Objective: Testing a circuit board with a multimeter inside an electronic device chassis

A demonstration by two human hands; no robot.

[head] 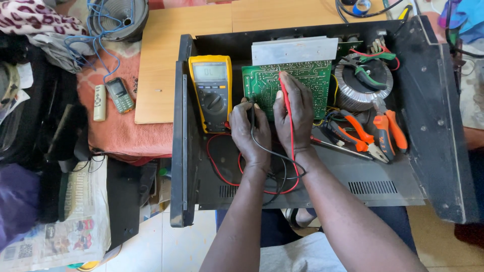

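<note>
A green circuit board lies inside an open black metal chassis. My right hand grips a red test probe with its tip on the board. My left hand holds a black test probe against the board's lower left edge. A yellow multimeter lies left of the board, with its red and black leads looping over the chassis floor. A silver heat sink sits above the board.
A round transformer sits right of the board, with orange-handled pliers and a screwdriver below it. A phone and small remote rest on a pink cloth at the left. Newspaper lies at the lower left.
</note>
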